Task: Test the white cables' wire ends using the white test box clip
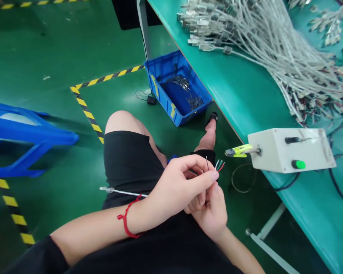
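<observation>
A thin grey cable [122, 192] runs in from the left, with a metal-tipped connector at its far end, and passes under my left wrist. Its stripped end fans into fine wires [217, 166] of red, green, white and black above my fingers. My left hand [180, 186], with a red cord bracelet on its wrist, pinches the cable near those wires. Just below, my right hand [210, 213] curls around the same section, its fingers partly hidden. A yellow-green clip [238, 151] on a white box [288, 150] points towards the wire tips, a short gap from them.
The white box has a green button and a black switch. A large bundle of grey cables [274, 49] lies on the green bench [234, 80]. A blue crate [177, 89] holding wires sits on the floor, beside hazard tape [87, 112] and a blue stool [25, 133].
</observation>
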